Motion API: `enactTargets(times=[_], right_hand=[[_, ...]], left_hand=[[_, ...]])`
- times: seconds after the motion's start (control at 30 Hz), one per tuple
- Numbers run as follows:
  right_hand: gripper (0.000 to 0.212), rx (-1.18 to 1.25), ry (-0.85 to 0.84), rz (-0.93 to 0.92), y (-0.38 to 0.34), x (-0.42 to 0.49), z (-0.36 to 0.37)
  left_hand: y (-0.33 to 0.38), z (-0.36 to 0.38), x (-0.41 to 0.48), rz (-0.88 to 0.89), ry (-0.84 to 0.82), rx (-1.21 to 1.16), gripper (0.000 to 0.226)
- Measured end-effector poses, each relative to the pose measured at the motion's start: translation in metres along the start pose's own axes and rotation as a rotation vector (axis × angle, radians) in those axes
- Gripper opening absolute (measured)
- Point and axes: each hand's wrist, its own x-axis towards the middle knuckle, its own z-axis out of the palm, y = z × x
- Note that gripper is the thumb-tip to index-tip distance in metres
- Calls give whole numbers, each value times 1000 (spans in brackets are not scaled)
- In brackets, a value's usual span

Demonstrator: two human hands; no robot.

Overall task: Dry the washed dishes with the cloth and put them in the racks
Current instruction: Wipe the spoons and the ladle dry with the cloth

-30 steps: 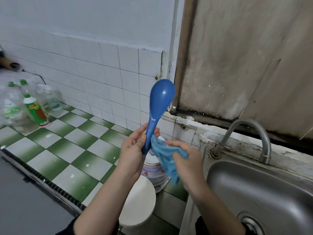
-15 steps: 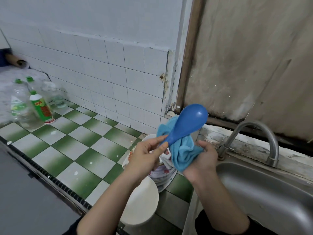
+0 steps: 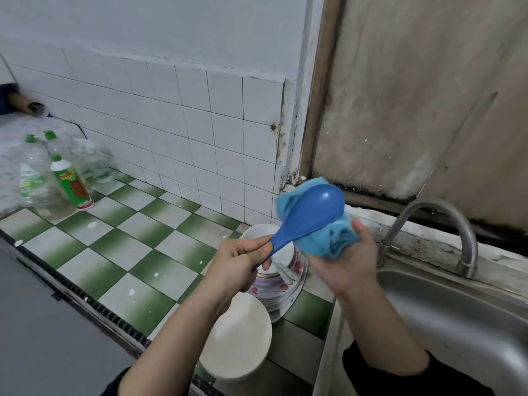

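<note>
Sink (image 3: 445, 304): seen at 4 o'clock in view.
Dish stack (image 3: 285, 284): set at 6 o'clock, below the spoon (image 3: 311, 217).
Right hand (image 3: 348, 264): curled around the cloth (image 3: 337, 241), which is bunched under the spoon bowl.
Left hand (image 3: 237, 264): handle end is pinched between thumb and fingers; bowl is pointed to 2 o'clock.

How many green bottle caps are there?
3, all at the counter's far left: the left cap, the back cap just right of it, and the front cap on the labelled bottle. More may hide behind the bottles.
</note>
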Motion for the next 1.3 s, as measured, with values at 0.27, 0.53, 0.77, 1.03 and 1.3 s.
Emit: enactTargets(times=[0.27,0.53,0.77,1.03,1.3], right_hand=[[62,-43,59,-4,-5,8,-2],[34,-148,-11,-52,-22,5,-5],[48,-380,-304,-50,-12,-3,-2],[52,-820,-287,-43,-26,0,1],[63,-1255,-298,-320,-45,-3,9]], left_hand=[[-3,-7,-4,-10,-34,101,22],[-15,-27,-8,-77,16,95,23],[-1,-34,-8,-32,37,109,24],[-2,-37,-11,-41,29,94,24],[9,-43,-13,20,-171,71,28]])
